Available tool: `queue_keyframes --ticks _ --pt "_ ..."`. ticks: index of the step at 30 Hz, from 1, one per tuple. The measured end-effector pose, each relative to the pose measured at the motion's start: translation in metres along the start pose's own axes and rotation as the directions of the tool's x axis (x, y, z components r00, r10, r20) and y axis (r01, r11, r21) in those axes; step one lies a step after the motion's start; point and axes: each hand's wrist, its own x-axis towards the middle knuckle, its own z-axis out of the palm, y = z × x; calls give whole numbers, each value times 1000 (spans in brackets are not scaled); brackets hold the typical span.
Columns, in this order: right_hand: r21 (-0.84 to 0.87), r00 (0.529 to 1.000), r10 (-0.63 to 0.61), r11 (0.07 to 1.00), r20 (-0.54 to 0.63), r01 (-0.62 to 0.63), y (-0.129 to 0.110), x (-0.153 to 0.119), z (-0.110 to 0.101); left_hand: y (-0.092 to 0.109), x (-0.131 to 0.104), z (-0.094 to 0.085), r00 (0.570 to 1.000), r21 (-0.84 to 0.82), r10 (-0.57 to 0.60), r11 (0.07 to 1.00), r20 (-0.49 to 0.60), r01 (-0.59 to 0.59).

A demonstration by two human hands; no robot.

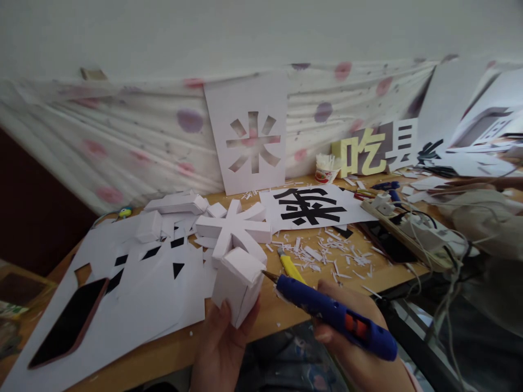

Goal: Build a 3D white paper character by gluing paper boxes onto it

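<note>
Inspecting through the head camera from my remote station, I recorded both hands occupied above the near edge of the bench (261,310). The left hand (220,343) had its grip closed around the lower part of a white paper box (237,277), thumb on the near face and fingers round the right side. The box was tilted, in front of a white star-shaped form (232,228); I could not tell whether the two were joined. The right hand (355,299) had its grip wrapped about a blue glue gun (318,301), nozzle aimed at the box's upper right edge. Whether the tip touched that edge or stopped just short could not be determined, nor was any glue visible to me.

For sound workmanship, I judged that the nozzle should follow the seam at a steady pace, leaving a thin, even bead, since excess would likely ooze onto the outer faces. I considered light pressure advisable in the left hand, because thin walls could buckle, and noted that fingers should be kept clear of the hot tip. Once glued, the edge would probably need a brief, square hold.

Near the work lay a yellow cutter (291,268) and paper scraps (312,253); I rated loose slivers a risk to a clean joint.
</note>
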Motion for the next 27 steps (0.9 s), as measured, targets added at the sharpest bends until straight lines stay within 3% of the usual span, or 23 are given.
queue_keyframes --ticks 8,17,27 --pt "-129 993 -66 990 -97 53 1 3 -4 1 -1 3 999 -17 -9 1000 41 10" --pt "-150 993 -93 985 -75 81 4 3 -3 3 -2 6 988 -25 -11 1000 153 15" --pt "-66 999 -1 998 34 3 -1 -2 -1 1 -1 9 973 -40 33 999 227 -24"
